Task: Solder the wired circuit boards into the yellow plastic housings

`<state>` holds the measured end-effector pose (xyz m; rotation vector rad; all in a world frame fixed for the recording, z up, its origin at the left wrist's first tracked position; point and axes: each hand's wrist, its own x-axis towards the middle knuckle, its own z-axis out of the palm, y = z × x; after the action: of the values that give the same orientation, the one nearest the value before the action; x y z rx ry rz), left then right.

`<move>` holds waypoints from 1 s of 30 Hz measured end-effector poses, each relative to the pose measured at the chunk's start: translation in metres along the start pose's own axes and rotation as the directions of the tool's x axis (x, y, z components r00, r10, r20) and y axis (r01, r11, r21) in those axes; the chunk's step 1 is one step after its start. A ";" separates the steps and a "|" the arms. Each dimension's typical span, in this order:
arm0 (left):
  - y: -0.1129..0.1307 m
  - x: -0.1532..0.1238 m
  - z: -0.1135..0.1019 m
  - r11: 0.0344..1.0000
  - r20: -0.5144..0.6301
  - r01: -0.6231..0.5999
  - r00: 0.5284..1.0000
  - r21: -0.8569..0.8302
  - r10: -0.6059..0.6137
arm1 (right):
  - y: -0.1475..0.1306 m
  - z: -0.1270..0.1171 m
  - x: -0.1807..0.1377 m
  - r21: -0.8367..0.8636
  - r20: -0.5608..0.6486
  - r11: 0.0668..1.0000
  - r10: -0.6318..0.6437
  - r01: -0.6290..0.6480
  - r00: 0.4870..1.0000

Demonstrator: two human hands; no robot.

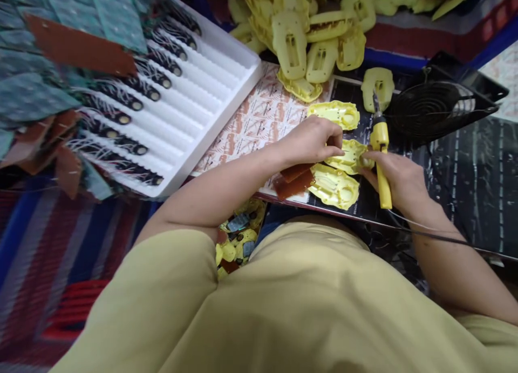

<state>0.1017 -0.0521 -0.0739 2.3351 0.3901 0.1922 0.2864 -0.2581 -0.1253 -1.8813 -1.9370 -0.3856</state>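
Observation:
My right hand point(404, 181) is closed around a yellow soldering iron point(379, 135), held upright with its metal tip pointing away from me. The thumb and fingertips of that hand also touch the right end of a yellow plastic shell half point(351, 158). My left hand point(313, 141) is over the left part of the same shell, fingers curled and pinched. Whatever is between them is hidden. One more shell half point(334, 115) lies just beyond, and another shell half point(335, 187) is nearer my body. Small brown circuit boards point(294, 181) lie under my left wrist.
A white foam tray point(210, 87) at left carries rows of wired black parts and stacked green and brown boards point(81, 43). Yellow shells point(289, 46) are heaped at the back. A black fan point(433, 106) stands at right. The iron's cord point(429, 234) crosses my right forearm.

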 end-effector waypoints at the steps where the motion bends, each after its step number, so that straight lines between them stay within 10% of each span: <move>1: 0.000 0.005 0.005 1.000 0.031 -0.003 1.000 0.016 0.002 | -0.005 -0.007 -0.005 -0.028 -0.025 0.999 -0.017 0.016 1.000; 9: 0.005 0.011 0.013 0.998 0.148 0.062 0.987 0.008 -0.063 | -0.025 -0.064 -0.045 0.125 -0.254 0.992 0.046 -0.014 0.966; 15: 0.015 0.010 0.020 0.991 0.169 0.074 0.981 0.114 -0.092 | -0.012 -0.059 -0.076 0.219 -0.587 0.964 0.255 -0.153 0.768; 30: 0.016 0.011 0.030 0.973 0.159 0.084 0.980 0.214 -0.119 | -0.019 -0.031 -0.094 0.556 -0.505 0.829 0.397 -0.064 0.766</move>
<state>0.1232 -0.0789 -0.0837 2.5036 0.4618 -0.1029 0.2706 -0.3569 -0.1408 -1.3899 -1.1868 -0.3006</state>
